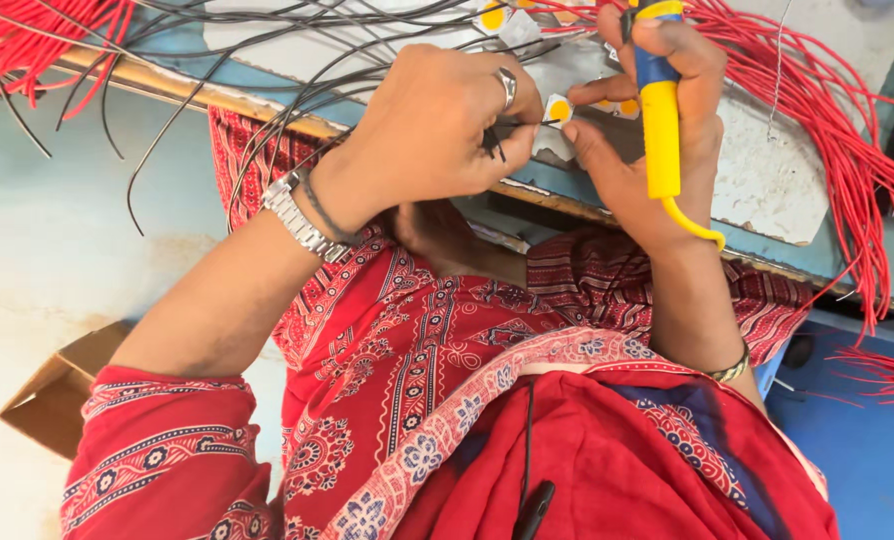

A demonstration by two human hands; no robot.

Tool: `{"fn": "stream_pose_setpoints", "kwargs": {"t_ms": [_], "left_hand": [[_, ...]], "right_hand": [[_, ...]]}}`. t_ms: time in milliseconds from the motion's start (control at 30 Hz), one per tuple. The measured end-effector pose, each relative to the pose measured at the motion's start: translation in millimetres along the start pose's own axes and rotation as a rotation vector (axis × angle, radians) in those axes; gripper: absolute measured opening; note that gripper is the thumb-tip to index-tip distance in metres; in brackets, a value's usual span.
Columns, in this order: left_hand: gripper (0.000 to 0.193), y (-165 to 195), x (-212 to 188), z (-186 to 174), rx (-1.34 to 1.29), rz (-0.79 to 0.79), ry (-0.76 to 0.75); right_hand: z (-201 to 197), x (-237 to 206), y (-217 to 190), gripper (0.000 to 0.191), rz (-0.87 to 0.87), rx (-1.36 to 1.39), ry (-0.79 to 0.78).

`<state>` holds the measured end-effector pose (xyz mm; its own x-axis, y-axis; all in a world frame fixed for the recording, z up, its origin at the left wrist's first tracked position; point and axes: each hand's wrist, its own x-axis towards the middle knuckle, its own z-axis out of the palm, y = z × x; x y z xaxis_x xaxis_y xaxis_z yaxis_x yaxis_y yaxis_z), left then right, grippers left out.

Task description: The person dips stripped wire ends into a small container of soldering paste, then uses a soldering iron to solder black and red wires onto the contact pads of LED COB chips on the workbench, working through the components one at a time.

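1. Black wire (494, 143) sits pinched between the thumb and fingertips of our left hand (437, 125), near the top middle of the view, just above the edge of the workbench (767, 180); the fingers are closed tight on it.
2. Our right hand (647, 130) is wrapped around a yellow and blue soldering iron (659, 110); the fist is shut around the handle, which stands nearly upright, and its yellow cord (692, 222) curls out below the palm.
3. Between the two hands we see a small white piece with an orange-yellow round spot (559, 109); the right index finger touches it, and the wire end points toward it.
4. Our left wrist carries a metal watch (297, 215), and a ring (507, 85) shows on one left finger; a bangle (732, 366) circles the right wrist.
5. Loose black wires (267, 50) fan out across the bench at upper left; bundles of red wires (847, 140) hang at the right edge and at the top left corner.
6. Below, we see our red patterned clothing (417, 400); a brown cardboard box (57, 390) lies on the floor at lower left.
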<state>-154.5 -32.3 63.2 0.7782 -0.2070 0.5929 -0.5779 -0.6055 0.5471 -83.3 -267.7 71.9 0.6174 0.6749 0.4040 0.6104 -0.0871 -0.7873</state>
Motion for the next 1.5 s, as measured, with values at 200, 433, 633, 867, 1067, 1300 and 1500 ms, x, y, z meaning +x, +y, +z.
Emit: {"fn": "stream_pose_setpoints", "kwargs": {"t_ms": [200, 433, 633, 867, 1067, 1300, 1500], "left_hand": [[0.008, 4.7, 1.8, -1.5, 0.08, 0.025, -0.01], [0.014, 6.3, 5.6, -1.2, 0.17, -0.005, -0.104], [0.011, 4.6, 9.7, -1.4, 0.161, 0.0, -0.092], [0.012, 3.0, 7.7, 0.6, 0.169, 0.017, -0.064], [0.018, 1.2, 5.9, 1.5, 0.188, 0.013, -0.086], [0.015, -4.8, 4.7, 8.2, 0.233, 0.038, -0.082], [0.019, -5.1, 5.4, 10.0, 0.222, 0.035, -0.085]], "right_hand": [[1.7, 3.0, -4.9, 0.069, 0.008, -0.035, 0.002], [1.9, 4.4, -7.7, 0.066, 0.006, -0.049, -0.012], [-0.1, 6.4, -13.0, 0.064, 0.027, -0.059, -0.015], [-17.1, -10.3, -8.5, 0.034, 0.022, 0.104, 0.216], [-57.4, -54.8, 23.8, 0.007, -0.028, 0.143, 0.502], [-98.5, -97.9, 47.8, 0.032, -0.004, 0.176, 0.599], [-86.4, -85.4, 24.0, 0.025, 0.019, -0.001, 0.492]]}}
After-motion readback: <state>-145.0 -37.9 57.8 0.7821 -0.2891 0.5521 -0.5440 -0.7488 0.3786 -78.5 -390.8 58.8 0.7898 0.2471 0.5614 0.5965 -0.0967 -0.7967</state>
